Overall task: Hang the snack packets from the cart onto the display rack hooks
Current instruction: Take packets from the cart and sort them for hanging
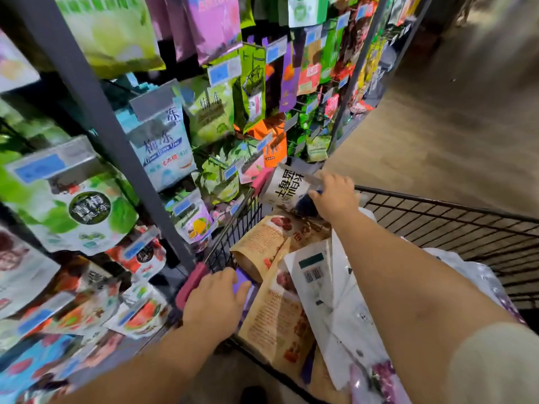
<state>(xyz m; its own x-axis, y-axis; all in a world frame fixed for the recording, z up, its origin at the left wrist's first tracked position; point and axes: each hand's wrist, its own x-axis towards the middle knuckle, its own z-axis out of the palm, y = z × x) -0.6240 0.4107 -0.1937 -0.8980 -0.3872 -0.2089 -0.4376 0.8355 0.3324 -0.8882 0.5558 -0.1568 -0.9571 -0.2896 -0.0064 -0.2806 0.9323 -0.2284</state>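
White packet point(284, 186) between fingers point(339, 180) of right hand point(335, 196)

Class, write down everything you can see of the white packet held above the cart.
The white packet is a glossy, plastic-looking pouch with large black characters, a dark blue patch at one end and a silvery strip along one edge. It is tilted, its lettering sideways. The right hand grips it by the blue end, holding it above the far corner of the wire cart. Smaller print is too blurred to read.
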